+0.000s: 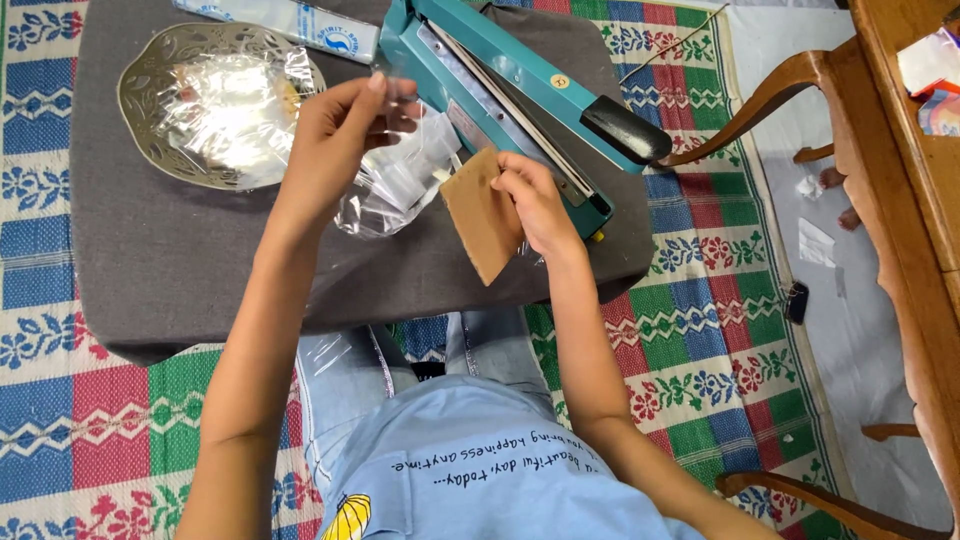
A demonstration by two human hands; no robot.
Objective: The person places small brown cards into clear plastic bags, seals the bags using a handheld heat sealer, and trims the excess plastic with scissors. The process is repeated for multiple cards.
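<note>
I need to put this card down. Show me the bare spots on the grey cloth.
Free: the near strip of the grey cloth, below the metal plate and left of the left hand. Crowded: the far side, with the plate, the teal sealer and the plastic bag; the right hand holds the card there.

home, floor setup | woven patterned mat (700,330) on the floor | wooden chair (880,150) at right | gray board (180,250) as a low work surface
</note>
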